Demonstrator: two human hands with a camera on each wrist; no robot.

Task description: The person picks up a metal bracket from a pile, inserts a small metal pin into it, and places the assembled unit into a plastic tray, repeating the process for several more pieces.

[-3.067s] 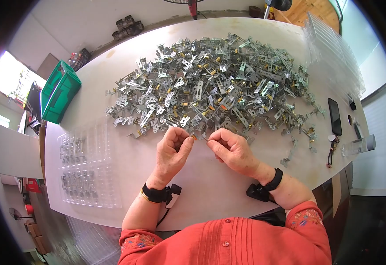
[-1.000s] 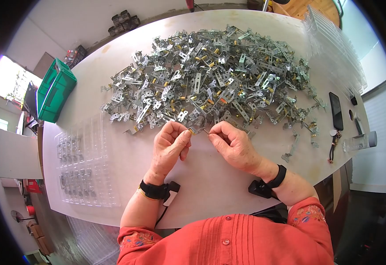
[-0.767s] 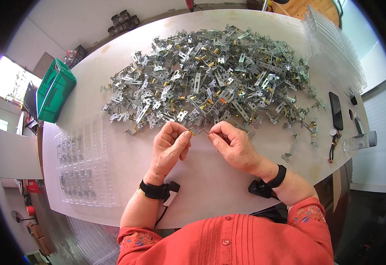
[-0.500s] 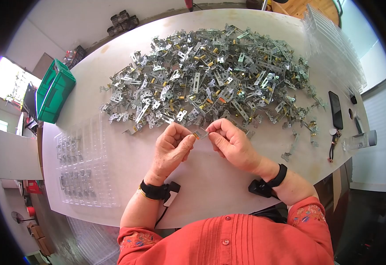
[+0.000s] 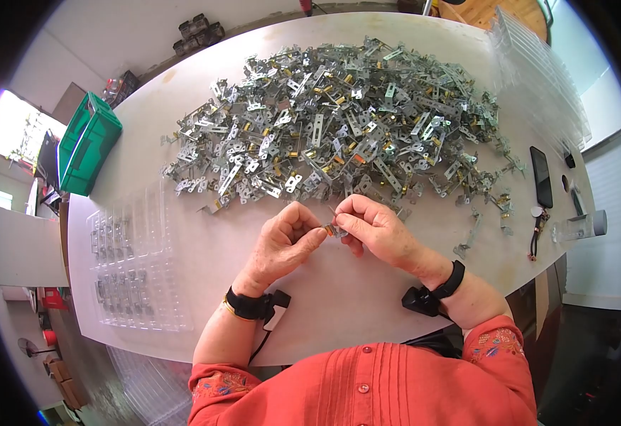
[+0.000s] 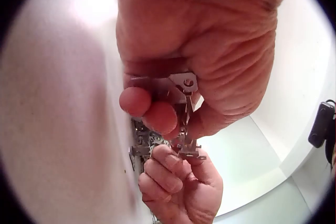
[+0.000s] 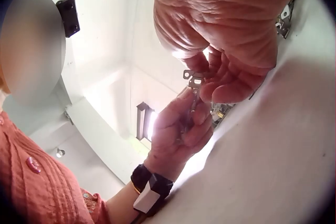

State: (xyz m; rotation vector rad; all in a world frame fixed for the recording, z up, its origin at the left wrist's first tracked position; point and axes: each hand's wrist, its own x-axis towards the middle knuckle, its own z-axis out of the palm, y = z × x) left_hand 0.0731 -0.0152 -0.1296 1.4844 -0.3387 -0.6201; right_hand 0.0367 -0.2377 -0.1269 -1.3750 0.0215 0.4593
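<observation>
In the head view a small metal bracket (image 5: 334, 231) with an orange-yellow part lies between both hands, at the near edge of a heap of metal brackets (image 5: 339, 121). My left hand (image 5: 285, 241) grips the bracket from the left; in the left wrist view its fingers curl round the metal piece (image 6: 184, 85). From the right, my right hand (image 5: 380, 231) pinches the bracket's other end between thumb and fingers. The right wrist view shows the bracket's holed tab (image 7: 195, 79) beside the right fingertips. Fingers hide much of the piece.
Clear trays (image 5: 140, 263) holding several metal pieces lie at the left, below a green crate (image 5: 89, 145). Stacked clear trays (image 5: 537, 78) stand at the back right. A phone (image 5: 540, 177) and a clear bottle (image 5: 581, 226) lie near the right edge.
Both hands have come closer together, the left moving right and slightly nearer the body. The bracket has turned and is now more covered by the fingers.
</observation>
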